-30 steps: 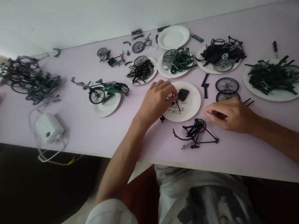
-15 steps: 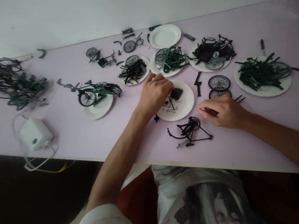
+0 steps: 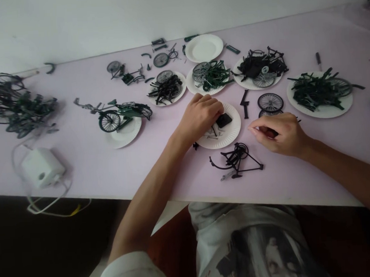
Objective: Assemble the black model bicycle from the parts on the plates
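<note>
My left hand (image 3: 200, 114) reaches over a white paper plate (image 3: 231, 133) that holds a black block (image 3: 223, 120) and small thin parts; its fingers are curled down among those parts, and what they pinch is hidden. My right hand (image 3: 280, 132) rests on the pink table (image 3: 111, 168) to the right of that plate, fingers curled around a small dark piece. A partly built black bicycle frame (image 3: 236, 160) lies on the table in front of both hands. Two loose spoked wheels (image 3: 269, 102) lie just beyond my right hand.
Several paper plates of green and black bicycle parts (image 3: 318, 90) stand along the back. A finished green model bicycle (image 3: 120, 113) rests on a plate at left. A pile of bicycles (image 3: 14, 107) and a white box with cables (image 3: 41, 167) sit far left.
The view shifted left and then steadied. My left hand stayed over the plate, fingers moving slightly toward the black block. My right hand barely moved.
</note>
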{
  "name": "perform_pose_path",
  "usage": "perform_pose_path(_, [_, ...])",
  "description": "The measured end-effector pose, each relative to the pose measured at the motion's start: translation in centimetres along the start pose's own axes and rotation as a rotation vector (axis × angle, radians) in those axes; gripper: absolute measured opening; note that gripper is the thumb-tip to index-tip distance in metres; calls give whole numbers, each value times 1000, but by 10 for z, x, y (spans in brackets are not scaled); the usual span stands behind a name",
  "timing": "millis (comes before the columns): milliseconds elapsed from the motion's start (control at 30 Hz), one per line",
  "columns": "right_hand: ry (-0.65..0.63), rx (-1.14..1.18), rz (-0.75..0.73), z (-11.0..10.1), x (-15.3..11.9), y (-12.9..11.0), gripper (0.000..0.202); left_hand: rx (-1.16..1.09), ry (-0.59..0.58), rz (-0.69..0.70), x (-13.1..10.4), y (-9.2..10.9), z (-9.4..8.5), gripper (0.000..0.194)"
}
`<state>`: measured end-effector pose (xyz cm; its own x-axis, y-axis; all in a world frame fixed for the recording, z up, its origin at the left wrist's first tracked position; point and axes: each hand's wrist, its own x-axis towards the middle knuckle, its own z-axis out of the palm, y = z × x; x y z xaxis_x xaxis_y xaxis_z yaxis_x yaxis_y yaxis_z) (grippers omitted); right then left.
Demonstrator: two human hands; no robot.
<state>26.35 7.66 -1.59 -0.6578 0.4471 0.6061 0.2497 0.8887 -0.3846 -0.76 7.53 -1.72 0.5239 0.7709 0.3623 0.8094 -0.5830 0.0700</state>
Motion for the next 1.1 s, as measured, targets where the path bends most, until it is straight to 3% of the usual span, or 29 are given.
perform_pose_path(100, [27, 7, 7, 0, -2, 2, 7, -52, 55, -47, -4, 12, -8, 13])
perform_pose_path(200, [33, 21, 54, -2, -3, 1, 9, -206, 176, -86, -12, 36, -19, 17])
perform_pose_path(367, [22, 60, 139, -6, -1, -8, 13, -483, 152, 39, -18, 69, -27, 23])
perform_pose_path(533, [12, 106, 67, -4, 3, -13, 14, -613, 153, 69, -18, 69, -24, 23])
perform_pose_path(700, [-22, 156, 106, -2, 2, -16, 16, -727, 171, 12, -18, 72, -24, 18])
perform_pose_path(867, [-16, 186, 128, -1, 2, -17, 15, -773, 166, 9, -16, 75, -22, 21])
perform_pose_path(1100, [-1, 179, 152, 1, 2, -13, 11, -742, 246, 13, -17, 70, -14, 26])
